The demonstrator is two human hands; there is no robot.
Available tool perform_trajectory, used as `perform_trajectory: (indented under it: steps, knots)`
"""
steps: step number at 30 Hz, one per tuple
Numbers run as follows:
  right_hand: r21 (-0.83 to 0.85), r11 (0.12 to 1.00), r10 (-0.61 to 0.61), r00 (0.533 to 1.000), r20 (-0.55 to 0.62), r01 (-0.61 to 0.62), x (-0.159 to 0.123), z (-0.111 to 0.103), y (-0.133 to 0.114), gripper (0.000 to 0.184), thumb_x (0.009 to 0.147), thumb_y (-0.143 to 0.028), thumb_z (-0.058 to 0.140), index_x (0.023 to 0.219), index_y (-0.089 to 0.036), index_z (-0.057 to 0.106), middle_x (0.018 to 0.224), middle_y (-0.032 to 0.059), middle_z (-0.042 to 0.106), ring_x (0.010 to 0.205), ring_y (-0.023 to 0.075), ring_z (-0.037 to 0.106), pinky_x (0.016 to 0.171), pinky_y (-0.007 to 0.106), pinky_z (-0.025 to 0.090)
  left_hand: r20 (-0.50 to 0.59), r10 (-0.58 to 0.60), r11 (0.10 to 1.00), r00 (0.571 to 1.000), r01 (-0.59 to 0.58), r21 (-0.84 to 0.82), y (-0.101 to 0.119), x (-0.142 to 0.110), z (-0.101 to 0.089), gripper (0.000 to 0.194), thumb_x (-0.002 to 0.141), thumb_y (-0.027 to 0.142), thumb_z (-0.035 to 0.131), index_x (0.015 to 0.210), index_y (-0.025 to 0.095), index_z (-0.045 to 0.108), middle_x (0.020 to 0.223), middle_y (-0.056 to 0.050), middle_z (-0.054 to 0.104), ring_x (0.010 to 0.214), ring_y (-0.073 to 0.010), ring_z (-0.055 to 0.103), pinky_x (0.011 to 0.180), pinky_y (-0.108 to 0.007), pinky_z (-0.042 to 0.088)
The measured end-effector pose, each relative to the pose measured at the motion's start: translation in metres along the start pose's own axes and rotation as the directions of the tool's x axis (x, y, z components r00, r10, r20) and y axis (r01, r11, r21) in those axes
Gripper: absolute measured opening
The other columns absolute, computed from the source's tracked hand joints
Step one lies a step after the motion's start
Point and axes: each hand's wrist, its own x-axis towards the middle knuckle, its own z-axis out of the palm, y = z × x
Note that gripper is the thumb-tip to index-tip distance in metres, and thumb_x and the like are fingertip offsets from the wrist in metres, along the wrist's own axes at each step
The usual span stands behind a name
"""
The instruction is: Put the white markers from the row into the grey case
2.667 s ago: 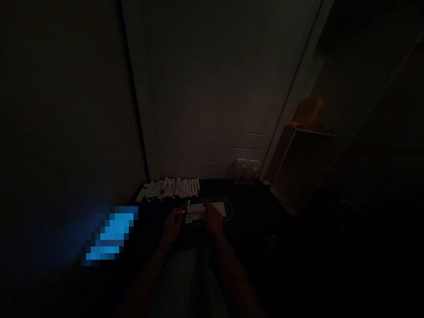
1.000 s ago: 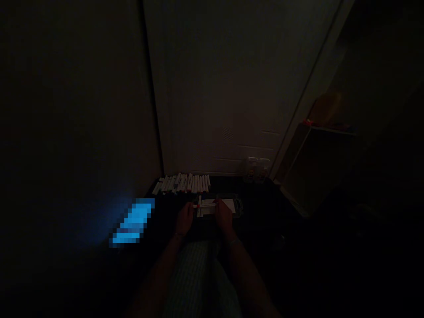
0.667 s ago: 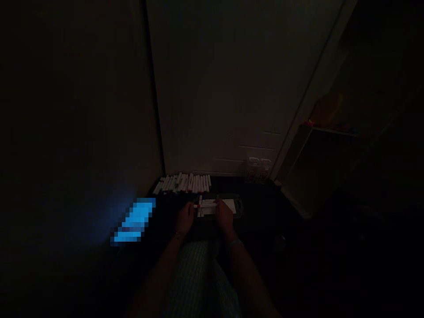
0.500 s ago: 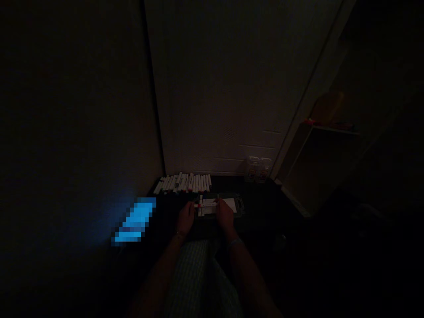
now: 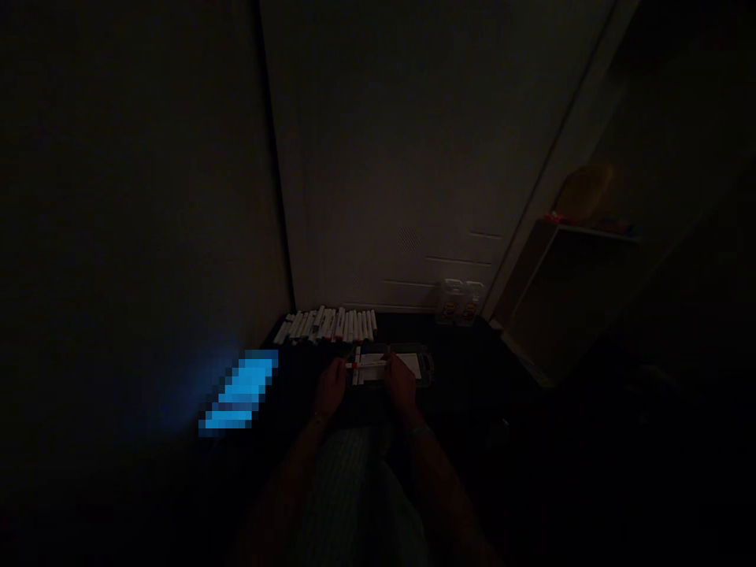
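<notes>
The scene is very dark. My left hand (image 5: 331, 387) and my right hand (image 5: 400, 384) sit close together over a shallow case (image 5: 426, 368) with white markers in it, on a dark floor. Between the two hands lies a white marker with a red cap (image 5: 365, 364), held crosswise; the left fingers pinch its red end and the right fingers close on its other end. Beyond the case, a row of white markers (image 5: 327, 324) lies side by side against the wall.
A glowing blue screen (image 5: 239, 391) lies on the floor to the left. Two small clear bottles (image 5: 459, 302) stand by the wall at the back. A pale shelf unit (image 5: 555, 291) stands at the right. My legs in striped cloth stretch out below.
The view has shifted slightly. Both hands stay at the case, still holding the red-capped marker between them; no clear movement otherwise.
</notes>
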Motion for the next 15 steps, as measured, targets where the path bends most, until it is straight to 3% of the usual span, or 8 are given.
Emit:
perform_trajectory:
  steps: [15]
  knots:
    - [-0.010, 1.000, -0.020, 1.000, -0.005, 0.020, 0.0005, 0.0057, 0.0039, 0.029, 0.086, -0.015, 0.033, 0.106, -0.021, 0.052, 0.101, 0.0043, 0.060, 0.093, 0.0136, 0.054, 0.079, 0.022, 0.037, 0.002, -0.019, 1.000, 1.000, 0.019, 0.012, -0.0010, 0.0001, 0.0008, 0.025, 0.086, 0.033, 0.029, 0.080, 0.021, 0.050, 0.067, 0.000, 0.057, 0.064, -0.0139, 0.055, 0.061, -0.024, 0.039]
